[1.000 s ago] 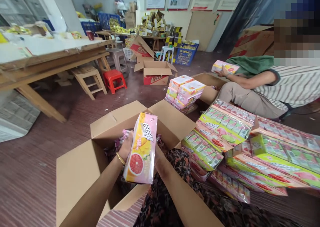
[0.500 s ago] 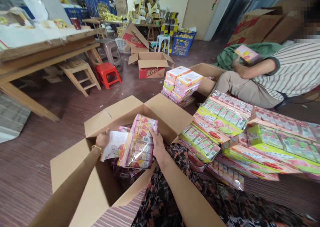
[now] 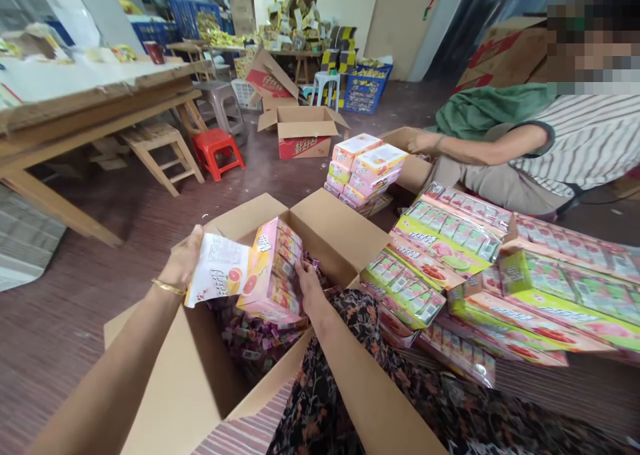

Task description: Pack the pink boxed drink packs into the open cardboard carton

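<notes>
I hold a pink and yellow candy display box (image 3: pixel 273 275) over an open cardboard carton (image 3: pixel 200 368). My left hand (image 3: pixel 183 261) pinches the box's white lid flap (image 3: pixel 217 278) and lifts it open. My right hand (image 3: pixel 306 288) grips the box's right side from below. The opened box shows rows of small wrapped packs. Inside the carton, beneath the box, lie several loose purple and pink wrapped candies (image 3: pixel 255 341).
Opened green and pink display boxes (image 3: pixel 450 255) lie spread to my right. A stack of closed pink boxes (image 3: pixel 365 171) stands ahead. A seated person in a striped shirt (image 3: pixel 575 148) reaches into another carton (image 3: pixel 410 168). A wooden table (image 3: pixel 90 108), stools and a red stool (image 3: pixel 217 149) stand left.
The box went from upright and closed to lying flat with its lid flap pulled open to the left by my left hand. The other person put down their box and reached into their carton.
</notes>
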Action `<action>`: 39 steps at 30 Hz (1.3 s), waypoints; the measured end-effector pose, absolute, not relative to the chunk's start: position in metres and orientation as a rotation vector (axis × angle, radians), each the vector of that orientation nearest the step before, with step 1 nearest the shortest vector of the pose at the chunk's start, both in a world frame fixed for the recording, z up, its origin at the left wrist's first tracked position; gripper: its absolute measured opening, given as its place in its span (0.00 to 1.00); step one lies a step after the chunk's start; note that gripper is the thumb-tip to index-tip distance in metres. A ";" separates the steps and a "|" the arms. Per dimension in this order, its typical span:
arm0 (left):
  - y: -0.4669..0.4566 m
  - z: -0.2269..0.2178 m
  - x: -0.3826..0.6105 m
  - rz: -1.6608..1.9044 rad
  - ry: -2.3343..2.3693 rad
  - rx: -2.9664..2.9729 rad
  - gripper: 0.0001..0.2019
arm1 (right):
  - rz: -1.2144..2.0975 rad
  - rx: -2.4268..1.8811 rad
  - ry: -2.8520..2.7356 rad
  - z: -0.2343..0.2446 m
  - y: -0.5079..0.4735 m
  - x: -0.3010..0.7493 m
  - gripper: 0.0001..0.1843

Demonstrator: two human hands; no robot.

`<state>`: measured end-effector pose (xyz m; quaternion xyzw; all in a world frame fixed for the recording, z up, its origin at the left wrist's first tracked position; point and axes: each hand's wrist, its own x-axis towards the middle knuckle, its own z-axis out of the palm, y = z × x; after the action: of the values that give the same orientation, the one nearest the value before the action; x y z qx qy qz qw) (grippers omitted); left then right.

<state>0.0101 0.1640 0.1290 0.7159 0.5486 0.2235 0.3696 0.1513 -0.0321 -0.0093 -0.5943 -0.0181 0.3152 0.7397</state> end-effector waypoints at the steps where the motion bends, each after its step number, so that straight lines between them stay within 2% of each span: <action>1: 0.158 0.132 0.013 0.581 1.408 1.847 0.24 | 0.664 -1.309 -0.007 -0.005 -0.032 0.151 0.22; 7: 0.138 0.132 0.009 0.772 1.467 1.872 0.24 | 0.497 -1.218 -0.163 0.026 -0.041 0.146 0.31; 15: 0.139 0.131 0.003 0.661 1.565 1.849 0.23 | 0.631 -1.203 -0.119 0.041 -0.041 0.141 0.29; 22: 0.147 0.139 -0.005 0.530 1.660 1.894 0.23 | 0.735 -1.042 -0.151 0.028 -0.041 0.150 0.38; 31: 0.147 0.131 -0.017 0.780 1.703 1.832 0.23 | 0.715 -0.963 -0.307 0.033 -0.042 0.145 0.37; 39: 0.143 0.130 -0.006 0.743 1.670 1.896 0.23 | 0.731 -0.896 -0.236 0.034 -0.043 0.144 0.39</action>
<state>-0.0059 0.1432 0.1304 0.6968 0.6138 0.2731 0.2511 0.1444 -0.0431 0.0340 -0.4224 -0.1114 0.3448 0.8308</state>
